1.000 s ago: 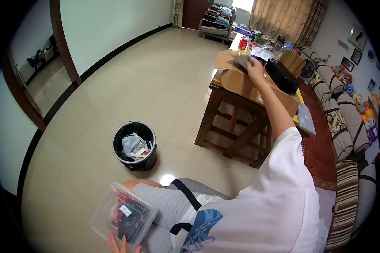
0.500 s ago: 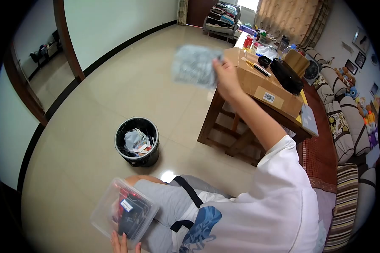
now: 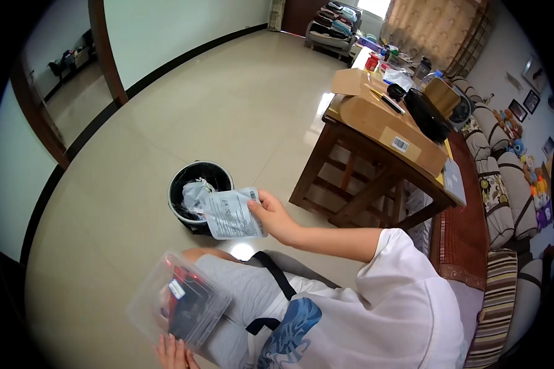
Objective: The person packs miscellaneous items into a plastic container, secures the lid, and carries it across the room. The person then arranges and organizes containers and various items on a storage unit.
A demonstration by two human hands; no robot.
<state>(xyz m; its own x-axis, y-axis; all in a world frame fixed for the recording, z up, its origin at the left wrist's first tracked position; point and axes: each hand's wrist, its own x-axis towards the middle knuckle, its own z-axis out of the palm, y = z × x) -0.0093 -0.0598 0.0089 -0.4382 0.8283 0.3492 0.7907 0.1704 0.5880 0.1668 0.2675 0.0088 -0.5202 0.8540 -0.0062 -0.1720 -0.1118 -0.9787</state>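
My right hand (image 3: 274, 215) pinches a flat grey printed packet (image 3: 232, 212) by one edge, thumb on top. The packet overlaps the near rim of a black-lined trash bin (image 3: 172, 198) in the view, above or just before it. Crumpled plastic and paper show inside the bin. On my lap rests a clear plastic box (image 3: 149, 292), tilted and jutting past my leg. Red and dark items with a small white label (image 3: 176, 289) show through its wall. My left hand (image 3: 175, 353) grips the box's lower edge, its fingertips against the plastic and its thumb hidden.
A wooden table (image 3: 326, 144) on the right carries a cardboard box (image 3: 366, 117), pens and a black pouch (image 3: 426, 117). Behind it runs a sofa with cushions (image 3: 495, 184) and soft toys. A chair piled with folded clothes (image 3: 333, 27) stands at the far wall.
My right hand has come down and toward me with the packet, from beside the table to the near side of the bin. My left hand stays at the box.
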